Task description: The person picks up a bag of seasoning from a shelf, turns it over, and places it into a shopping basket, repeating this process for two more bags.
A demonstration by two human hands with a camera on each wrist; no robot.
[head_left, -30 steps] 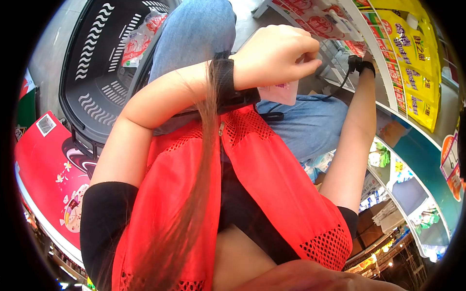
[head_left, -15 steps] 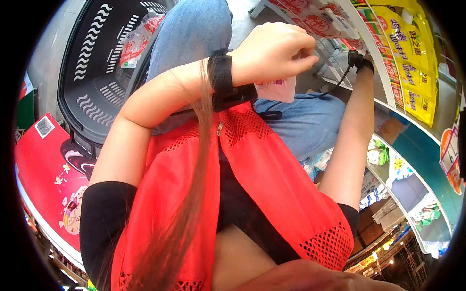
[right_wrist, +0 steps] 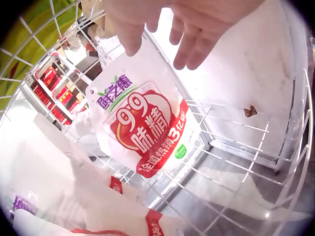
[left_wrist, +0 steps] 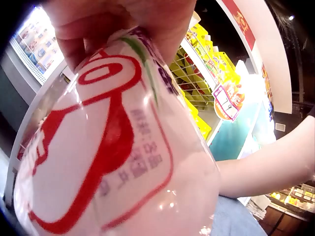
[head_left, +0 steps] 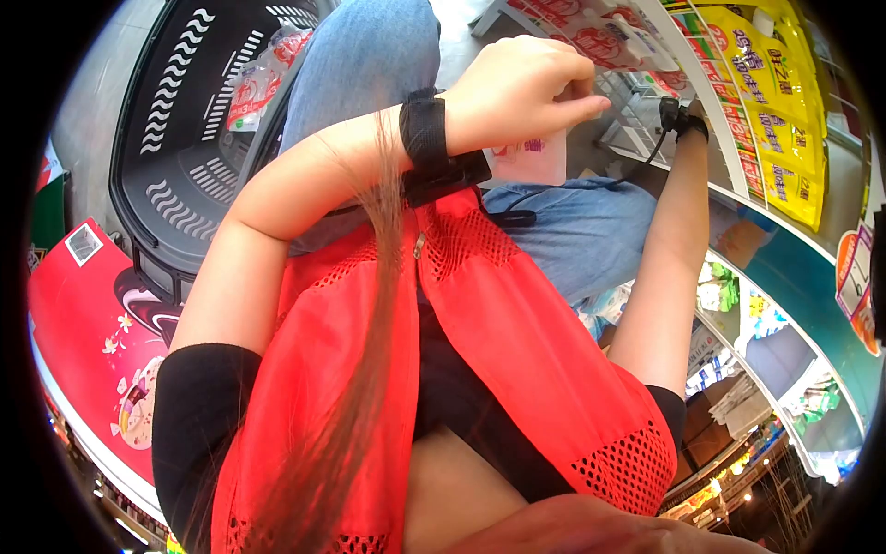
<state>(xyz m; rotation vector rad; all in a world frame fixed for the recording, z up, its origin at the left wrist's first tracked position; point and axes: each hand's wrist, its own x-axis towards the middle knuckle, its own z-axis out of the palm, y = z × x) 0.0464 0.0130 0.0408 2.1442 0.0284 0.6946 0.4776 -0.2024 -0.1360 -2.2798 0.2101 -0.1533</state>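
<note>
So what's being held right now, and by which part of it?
The left hand holds a red-printed pouch by its top end. The right hand, fingers extended at a second pouch, shows no clear grip.

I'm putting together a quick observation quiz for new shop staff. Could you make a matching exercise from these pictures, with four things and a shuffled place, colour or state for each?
Column one
1. Left hand
2. Slotted basket
3. Right hand
4. Hanging packets

Column two
A. Yellow, on the right of the head view
B. Gripping the top of a printed pouch
C. Dark, on the left of the head view
D. Fingers extended near a white pouch marked 99

Pairs: 1-B, 2-C, 3-D, 4-A
</note>
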